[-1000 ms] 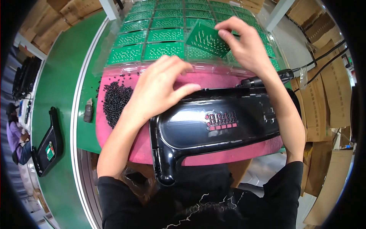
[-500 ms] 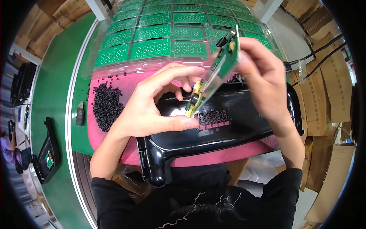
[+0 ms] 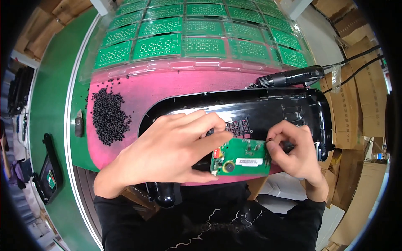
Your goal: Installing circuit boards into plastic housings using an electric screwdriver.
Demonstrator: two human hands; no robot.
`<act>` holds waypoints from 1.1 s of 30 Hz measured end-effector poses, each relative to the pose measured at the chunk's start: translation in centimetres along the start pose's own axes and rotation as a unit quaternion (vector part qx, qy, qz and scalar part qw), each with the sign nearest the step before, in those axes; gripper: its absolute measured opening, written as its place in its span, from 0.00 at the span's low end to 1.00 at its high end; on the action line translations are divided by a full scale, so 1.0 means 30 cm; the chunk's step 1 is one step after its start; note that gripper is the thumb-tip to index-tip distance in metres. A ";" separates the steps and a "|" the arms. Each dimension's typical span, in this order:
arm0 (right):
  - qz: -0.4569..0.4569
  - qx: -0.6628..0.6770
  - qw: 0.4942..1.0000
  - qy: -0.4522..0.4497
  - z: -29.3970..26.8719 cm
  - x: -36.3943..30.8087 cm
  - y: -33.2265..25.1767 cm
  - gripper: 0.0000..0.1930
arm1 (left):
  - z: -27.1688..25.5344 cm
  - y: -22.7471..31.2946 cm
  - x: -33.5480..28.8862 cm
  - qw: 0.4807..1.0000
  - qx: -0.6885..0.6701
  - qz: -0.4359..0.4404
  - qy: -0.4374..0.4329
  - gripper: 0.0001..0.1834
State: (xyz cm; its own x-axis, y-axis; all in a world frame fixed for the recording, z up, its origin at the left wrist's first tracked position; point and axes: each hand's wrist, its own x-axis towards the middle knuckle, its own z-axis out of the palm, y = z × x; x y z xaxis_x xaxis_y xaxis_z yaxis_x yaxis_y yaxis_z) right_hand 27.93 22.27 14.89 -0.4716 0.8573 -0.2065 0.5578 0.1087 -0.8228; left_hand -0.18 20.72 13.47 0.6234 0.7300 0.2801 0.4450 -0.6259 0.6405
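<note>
A green circuit board [image 3: 253, 170] with a white label, a round black part and a red switch block lies nearly flat, component side up, low over the black plastic housing [image 3: 259, 105]. My left hand [image 3: 171, 146] grips the board's left edge, its thumb along the near corner and its fingers over the far one. At the board's right edge my right hand [image 3: 294, 152] is closed in a pinch; a small dark bit shows at its fingertips, too small to name. Digit-shaped cutouts [image 3: 238, 126] in the housing show just beyond the board, partly covered by it.
Clear plastic trays of green boards [image 3: 157, 45] fill the far side. A pile of small black screws [image 3: 109, 117] lies on the pink mat [image 3: 180, 81] at left. A black electric screwdriver [image 3: 291, 78] rests behind the housing, its cable running right. Cardboard boxes [image 3: 362, 92] stand at right.
The board has gone from upright to nearly flat and come down toward me. My right hand has moved down to its right edge. The screwdriver, hidden before, now shows fully.
</note>
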 end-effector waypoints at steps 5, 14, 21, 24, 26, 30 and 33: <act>0.013 0.036 0.998 -0.059 -0.033 0.003 0.030 0.10 | -0.007 -0.005 -0.002 0.999 0.012 -0.030 -0.041 0.34; -0.136 -0.038 0.990 -0.013 -0.020 0.071 0.109 0.31 | -0.017 -0.019 0.000 0.987 0.069 -0.133 -0.049 0.35; -0.178 -0.089 0.980 0.017 0.002 0.086 0.127 0.29 | 0.008 -0.016 0.007 0.979 0.081 -0.162 -0.092 0.35; -0.168 -0.080 0.982 0.030 0.010 0.085 0.132 0.31 | 0.008 -0.010 0.015 0.978 0.095 -0.161 -0.091 0.35; -0.164 -0.083 0.983 0.028 0.010 0.084 0.133 0.31 | 0.008 -0.009 0.019 0.975 0.102 -0.166 -0.104 0.36; -0.151 -0.086 0.984 0.022 0.008 0.081 0.128 0.31 | 0.007 -0.007 0.026 0.974 0.100 -0.170 -0.111 0.35; -0.153 -0.090 0.984 0.024 0.006 0.073 0.117 0.31 | 0.000 0.006 0.026 0.973 0.102 -0.173 -0.115 0.36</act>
State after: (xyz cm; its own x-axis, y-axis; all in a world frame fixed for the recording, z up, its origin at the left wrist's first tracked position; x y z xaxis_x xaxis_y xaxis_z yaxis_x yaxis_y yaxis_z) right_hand 28.73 24.46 11.45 -0.6068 0.7922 0.0650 0.5086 0.4498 -0.7341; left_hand 0.41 21.18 13.80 0.5300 0.8408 -0.1099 0.7580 -0.4116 0.5059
